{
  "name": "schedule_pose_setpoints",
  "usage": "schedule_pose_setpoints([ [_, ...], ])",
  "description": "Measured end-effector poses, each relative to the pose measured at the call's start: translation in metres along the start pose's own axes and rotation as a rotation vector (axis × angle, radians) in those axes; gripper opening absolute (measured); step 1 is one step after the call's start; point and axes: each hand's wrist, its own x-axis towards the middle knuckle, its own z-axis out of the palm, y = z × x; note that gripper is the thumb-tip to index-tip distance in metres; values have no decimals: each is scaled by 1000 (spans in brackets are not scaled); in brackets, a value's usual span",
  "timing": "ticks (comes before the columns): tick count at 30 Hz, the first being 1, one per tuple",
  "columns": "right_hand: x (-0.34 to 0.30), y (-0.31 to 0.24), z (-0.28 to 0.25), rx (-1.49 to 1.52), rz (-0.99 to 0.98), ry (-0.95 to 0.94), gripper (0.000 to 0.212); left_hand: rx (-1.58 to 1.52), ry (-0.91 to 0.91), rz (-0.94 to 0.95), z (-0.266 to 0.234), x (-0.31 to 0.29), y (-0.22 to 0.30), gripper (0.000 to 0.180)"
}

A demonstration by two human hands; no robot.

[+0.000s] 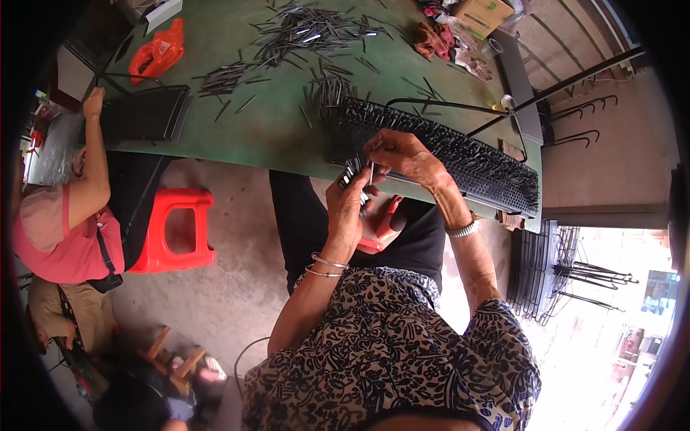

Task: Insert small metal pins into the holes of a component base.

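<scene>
My left hand (346, 208) is closed around a bundle of thin, dark metal strips (351, 171), their ends showing above and below the fingers. Close against it, my right hand (408, 156) pinches what looks like a single strip (372, 171) between thumb and fingertips. Both hands are over the table's near edge, in front of a long black perforated metal rack (496, 188). Rows of small dark pieces stand along the rack's top. Just behind the rack's left end lies a small heap of loose strips (327, 93).
Larger heaps of strips (305, 32) cover the far part of the green table (266, 136). An orange plastic bag (162, 54) and cloths (435, 43) lie beyond. At left, a co-worker's arm (90, 158) reaches to another black rack (144, 115). A red stool (205, 233) stands between us.
</scene>
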Motion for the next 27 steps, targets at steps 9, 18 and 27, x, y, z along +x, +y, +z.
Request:
schedule_pose_setpoints([
  [9, 2, 6, -4, -262, -18, 1, 16, 92, 26, -10, 6, 2, 5, 22],
  [18, 15, 8, -6, -425, -308, 595, 11, -42, 104, -52, -1, 17, -8, 20],
  [27, 52, 29, -9, -527, -457, 727, 4, -174, -1, -104, -1, 18, -16, 20],
])
